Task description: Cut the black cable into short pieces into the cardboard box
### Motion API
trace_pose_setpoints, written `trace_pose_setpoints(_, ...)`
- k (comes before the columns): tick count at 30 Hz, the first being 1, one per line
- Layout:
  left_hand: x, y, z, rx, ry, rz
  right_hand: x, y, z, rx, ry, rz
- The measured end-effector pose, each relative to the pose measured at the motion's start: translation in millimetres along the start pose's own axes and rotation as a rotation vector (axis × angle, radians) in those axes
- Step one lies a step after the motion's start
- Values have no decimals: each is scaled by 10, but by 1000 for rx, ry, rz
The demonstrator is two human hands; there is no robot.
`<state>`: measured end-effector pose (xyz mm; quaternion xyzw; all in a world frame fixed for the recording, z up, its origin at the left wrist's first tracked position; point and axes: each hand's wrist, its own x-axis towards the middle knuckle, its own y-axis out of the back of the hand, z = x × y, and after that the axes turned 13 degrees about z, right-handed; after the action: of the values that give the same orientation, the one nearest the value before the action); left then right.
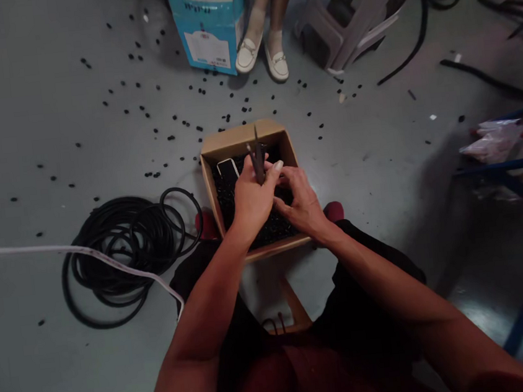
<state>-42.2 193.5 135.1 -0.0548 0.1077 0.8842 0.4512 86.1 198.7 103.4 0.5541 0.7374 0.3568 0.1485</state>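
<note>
While we watch from head height, the left hand (253, 200) grips a narrow dark tool (258, 159) upright, its exact kind unclear, above an open cardboard box (237, 139) on the grey floor (24, 121). The right hand (300, 203) sits just beside it, fingers curled over the box; we cannot tell whether it holds anything. Inside, small black pieces (270, 232) fill the box, with a smartphone (227, 169) lying on them near the far left corner. Loose black bits (171, 137) scatter across the floor beyond. A coil of black cord (130, 259) lies left of the box. At top centre, a blue carton (211, 30) stands beside a co-worker's white shoes (261, 59).
</note>
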Motion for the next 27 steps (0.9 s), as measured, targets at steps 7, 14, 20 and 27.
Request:
trace_pose_setpoints(7, -17, -295, 73, -221, 180, 27, 45, 236, 153, 4, 28, 78)
trace_pose_setpoints(14, -76, -393, 15, -199, 276, -35, -17, 384, 172, 61, -10, -164)
trace_pose_setpoints(20, -35, -389, -27, -155, 279, -92, -40, 319, 151, 1, -132, -131)
trace_pose_setpoints(27, 57, -235, 69, -26, 192, -232, 79, 522, 272, 515, -396, -64)
